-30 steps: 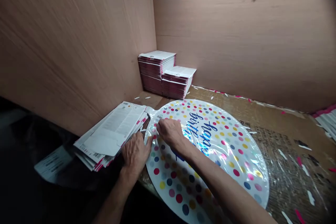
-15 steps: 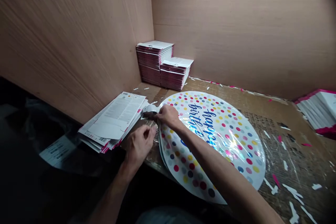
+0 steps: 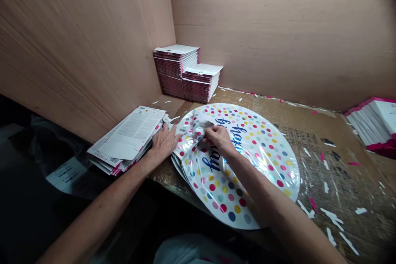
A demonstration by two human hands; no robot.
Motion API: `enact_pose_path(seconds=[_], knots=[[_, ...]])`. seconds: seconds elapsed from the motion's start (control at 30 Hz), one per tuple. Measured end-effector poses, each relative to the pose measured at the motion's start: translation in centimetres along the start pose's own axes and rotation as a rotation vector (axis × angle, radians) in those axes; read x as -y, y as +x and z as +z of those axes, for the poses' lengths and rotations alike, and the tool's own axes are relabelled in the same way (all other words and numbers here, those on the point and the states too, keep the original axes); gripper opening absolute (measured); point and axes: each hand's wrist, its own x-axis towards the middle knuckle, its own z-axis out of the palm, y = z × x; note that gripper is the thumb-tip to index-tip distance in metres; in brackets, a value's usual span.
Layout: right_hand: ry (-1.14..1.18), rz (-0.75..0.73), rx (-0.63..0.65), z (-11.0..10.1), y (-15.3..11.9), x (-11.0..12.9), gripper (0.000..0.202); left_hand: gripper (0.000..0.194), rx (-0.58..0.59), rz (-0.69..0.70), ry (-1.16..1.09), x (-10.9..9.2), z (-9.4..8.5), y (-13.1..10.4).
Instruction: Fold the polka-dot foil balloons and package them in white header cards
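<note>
A flat, round white foil balloon with coloured dots and blue "happy birthday" lettering lies on the cardboard-covered surface. At least one more balloon layer shows beneath its left edge. My right hand pinches the top balloon's left edge, which is lifted and folded over toward the lettering. Beside that fold, my left hand lies with fingers stretched out, touching the left side of the lower balloon near its tail. Close to the left hand is a loose pile of printed white card envelopes with pink edges.
Two neat stacks of pink-edged envelopes stand in the back corner against the wooden panels. More envelopes lean at the far right. White and pink paper scraps litter the cardboard. A clear plastic bag hangs at lower left.
My right hand has moved right, drawing the balloon's left edge over into a fold. My left hand has gone from curled fingers to stretched out at the balloon's left side. The view has shifted slightly.
</note>
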Motion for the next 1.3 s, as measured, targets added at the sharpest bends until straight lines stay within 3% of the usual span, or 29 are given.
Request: enact_pose_path(seconds=[0.1,0.17,0.23,0.27,0.4,0.47,0.53,0.6,0.73,0.8,0.87,0.97,1.03,1.07,1.1,1.17,1.3], knots=[[0.085,0.046,-0.075,-4.4,-2.3,-1.0,0.022,0.046,0.02,0.018,0.077,-0.5,-1.5,-0.6],[0.121,0.077,-0.113,-6.9,-3.8,-1.6,0.024,0.041,-0.023,0.056,0.089,-2.3,-2.8,-2.2],[0.112,0.117,-0.151,-8.9,-4.9,-2.2,0.024,0.038,-0.035,0.189,0.007,-4.9,-4.0,-5.1],[0.09,0.134,-0.174,-9.7,-5.3,-2.5,0.024,0.037,0.006,0.305,-0.078,-6.3,-4.4,-6.9],[-0.036,0.159,-0.28,-13.0,-6.0,-3.8,0.026,0.039,0.412,0.685,-0.282,-10.4,-5.4,-14.0],[-0.086,0.158,-0.307,-14.5,-6.3,-4.2,0.026,0.054,0.506,0.781,-0.371,-11.1,-5.6,-16.2],[-0.174,0.16,-0.335,-15.6,-6.6,-4.4,0.025,0.05,0.526,0.769,-0.469,-11.2,-5.2,-17.0],[-0.274,0.172,-0.36,-16.2,-6.9,-4.4,0.024,0.041,0.39,0.633,-0.527,-10.6,-4.1,-16.7],[-0.34,0.17,-0.358,-16.5,-7.0,-4.6,0.025,0.062,-0.13,0.195,-0.385,-8.0,0.3,-13.0],[-0.314,0.157,-0.351,-16.4,-6.9,-4.7,0.024,0.07,-0.16,0.059,-0.243,-6.5,2.3,-9.9],[-0.266,0.15,-0.353,-16.1,-6.7,-4.9,0.023,0.068,-0.098,0.076,-0.13,-5.0,3.3,-6.2],[-0.186,0.144,-0.363,-15.2,-5.9,-5.0,0.022,0.065,0.0,0.181,-0.064,-3.5,2.5,-0.8],[-0.153,0.139,-0.365,-14.4,-5.4,-5.0,0.021,0.062,-0.003,0.206,-0.069,-3.4,1.1,0.8],[-0.139,0.136,-0.367,-14.1,-5.2,-4.9,0.02,0.059,-0.032,0.206,-0.087,-3.7,0.4,0.5],[-0.127,0.133,-0.369,-13.9,-5.1,-4.9,0.02,0.056,-0.07,0.198,-0.117,-4.2,-0.1,-0.6],[-0.115,0.129,-0.377,-13.7,-5.0,-4.8,0.02,0.061,-0.107,0.214,-0.232,-5.7,-0.7,-5.0],[-0.121,0.13,-0.376,-13.7,-5.3,-4.5,0.022,0.053,0.042,0.338,-0.49,-8.1,-1.1,-16.2]])
